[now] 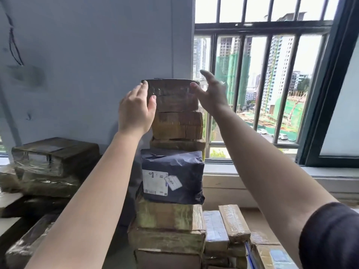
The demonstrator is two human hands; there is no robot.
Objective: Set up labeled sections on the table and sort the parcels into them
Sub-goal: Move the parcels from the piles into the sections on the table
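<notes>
While the top parcel (172, 94) sits on the tall far stack (171, 218), I have the left hand (136, 111) flat against its left side; right hand (209, 92) spread wide, thumb touching its right edge.

Pale blue-grey wall (87, 55) seen at left and centre; dark smudge (27, 74) noted on it. Thin black wire (13, 45) hung in loop near upper left corner. Window at right fitted with dark vertical bars (240, 74); dark sliding frame (330, 84) pushed to far right. Light sill (252, 171) set below. Outside: high-rise blocks (279, 65), one wrapped in green netting (229, 74), parked cars (282, 136) seen at street level.
</notes>
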